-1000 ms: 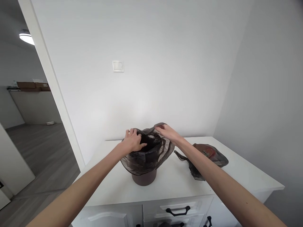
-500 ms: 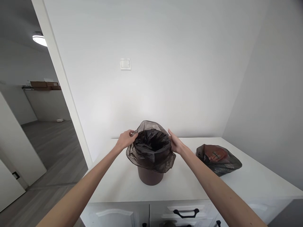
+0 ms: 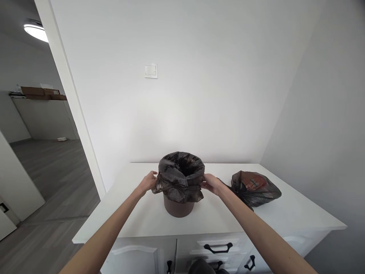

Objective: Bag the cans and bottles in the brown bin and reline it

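Observation:
A brown bin (image 3: 178, 209) stands upright on the white cabinet top. A thin black bag (image 3: 182, 184) lines it, its edge folded outward over the rim and hanging down around the outside. At the bag's left side, my left hand (image 3: 148, 182) has its fingers closed on the hanging edge. My right hand (image 3: 211, 184) is at the right side of the rim, fingers bent against the bag and partly hidden; whether it pinches the plastic cannot be made out.
Another black bag (image 3: 256, 188) with something reddish inside lies right of the bin on the cabinet top (image 3: 228, 224). Behind is a wall with a switch (image 3: 151, 71). A doorway opens at left. Drawers with black handles (image 3: 218, 248) are below.
The bag's edge, standing up behind the rim before, now lies folded down around the bin. Both hands have moved lower along its sides. The view has shifted slightly.

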Tool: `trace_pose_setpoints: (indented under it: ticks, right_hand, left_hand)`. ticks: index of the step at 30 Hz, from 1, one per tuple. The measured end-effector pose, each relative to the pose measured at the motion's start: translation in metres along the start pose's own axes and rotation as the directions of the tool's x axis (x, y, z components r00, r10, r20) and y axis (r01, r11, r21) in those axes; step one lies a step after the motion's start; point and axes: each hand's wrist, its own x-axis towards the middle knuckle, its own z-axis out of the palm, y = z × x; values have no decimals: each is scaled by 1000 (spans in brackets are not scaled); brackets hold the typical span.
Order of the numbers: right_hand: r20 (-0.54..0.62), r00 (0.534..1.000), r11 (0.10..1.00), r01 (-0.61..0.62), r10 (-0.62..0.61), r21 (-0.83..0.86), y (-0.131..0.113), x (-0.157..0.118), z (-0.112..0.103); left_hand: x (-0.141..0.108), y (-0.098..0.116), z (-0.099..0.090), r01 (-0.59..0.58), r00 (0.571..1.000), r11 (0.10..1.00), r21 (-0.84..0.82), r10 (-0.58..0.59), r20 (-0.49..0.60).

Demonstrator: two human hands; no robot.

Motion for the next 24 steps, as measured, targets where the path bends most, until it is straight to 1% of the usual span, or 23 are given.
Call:
trace_pose_setpoints:
  ticks: [2,3,4,5,6,7,8,9,10,11,12,13,14,15,16,17,18,19,20,21,22,24]
  right_hand:
    - [-117,989,996,89,-92,-28,-5,-17,-2]
    - [-197,965,984,164,-176,-74,-7,-28,-1]
    - [-270,919,955,255,-288,-150,-8,-41,1]
    - [-317,846,897,358,-429,-258,-7,-54,4]
    - [-305,758,804,459,-577,-379,-5,-67,8]
    - [-233,681,692,544,-695,-475,-2,-79,12]
    - [-121,620,574,611,-775,-545,3,-89,17]
    - [8,592,477,658,-806,-582,8,-97,21]
    - [136,583,398,688,-801,-607,15,-103,25]
    - [259,587,329,706,-767,-627,23,-107,28]
    - [378,597,265,720,-708,-641,30,-109,30]
    - [488,604,205,736,-630,-646,37,-110,31]
    - [584,603,153,755,-544,-638,43,-110,31]
    - [657,595,113,775,-462,-622,47,-111,31]
    - [702,589,90,788,-401,-609,49,-112,29]
    - [715,590,86,790,-375,-607,48,-114,27]
    - [698,601,98,781,-390,-617,44,-117,26]
    - [652,615,123,762,-443,-635,36,-120,25]
    - [589,623,152,743,-516,-652,25,-124,25]
    - [516,613,175,728,-598,-663,13,-127,26]
    - [443,587,184,719,-678,-670,-2,-129,27]
    - [359,508,150,714,-783,-683,-31,-131,33]
  left_hand:
    - [-9,6,-5,-20,994,1000,-19,18,-110]
    - [-14,10,-7,-60,984,997,-43,52,-171]
    - [-22,15,-8,-117,971,991,-69,100,-215]
    - [-30,19,-7,-180,959,979,-98,153,-239]
    - [-40,22,-3,-237,948,963,-126,201,-247]
    - [-51,24,2,-281,938,948,-149,238,-253]
    - [-62,24,10,-318,925,935,-159,269,-269]
    - [-72,22,18,-349,908,925,-150,294,-300]
    - [-82,19,27,-384,882,915,-123,323,-344]
    - [-90,15,35,-423,848,903,-78,365,-385]
    - [-97,9,41,-463,812,886,-15,417,-408]
    - [-101,3,46,-499,782,865,58,479,-398]
    - [-104,-3,49,-527,765,839,134,537,-355]
    - [-105,-10,50,-547,759,812,201,583,-290]
    - [-105,-17,50,-563,759,786,256,614,-215]
    - [-104,-23,49,-574,767,765,292,628,-136]
    - [-104,-30,48,-581,779,753,309,625,-57]
    - [-103,-37,46,-586,791,750,307,611,16]
    - [-103,-44,46,-589,801,755,290,593,82]
    - [-104,-52,46,-594,803,761,260,577,147]
    - [-105,-60,46,-601,798,768,221,566,206]
    - [-107,-77,49,-603,786,786,138,556,270]
